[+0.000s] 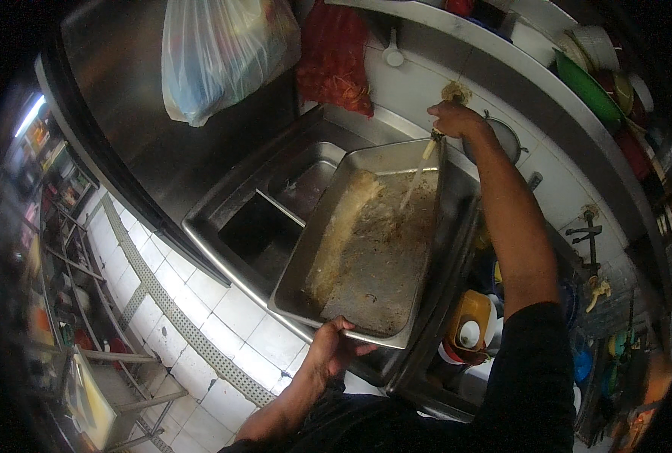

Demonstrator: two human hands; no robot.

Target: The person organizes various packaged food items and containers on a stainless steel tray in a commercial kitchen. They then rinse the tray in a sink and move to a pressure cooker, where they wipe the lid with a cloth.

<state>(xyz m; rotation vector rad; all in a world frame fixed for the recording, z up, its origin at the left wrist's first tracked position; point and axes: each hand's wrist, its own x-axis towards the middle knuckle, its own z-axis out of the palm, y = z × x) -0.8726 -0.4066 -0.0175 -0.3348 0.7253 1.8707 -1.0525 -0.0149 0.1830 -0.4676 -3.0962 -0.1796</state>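
A large rectangular stainless steel pan [381, 255] rests tilted over a steel sink [245, 153]. My left hand [336, 348] grips its near rim, thumb on the edge and fingers beneath. On the tiled wall at the pan's far end, my right hand [457, 119] is at a faucet, fingers around its upper part; whether they grip the handle or the spout is hard to tell. From a short pale hose [429, 148] below that hand, a stream of water falls into the pan. Brownish water and food residue lie on the pan's bottom, with foamy water along its left side.
A filled plastic bag [222, 62] and a red mesh sack [336, 62] hang beyond the sink. A round strainer [500, 139] hangs on the wall. Bowls and a yellow container [472, 317] stand at the right, near another faucet [591, 243]. A metal shelf edge [483, 39] runs above.
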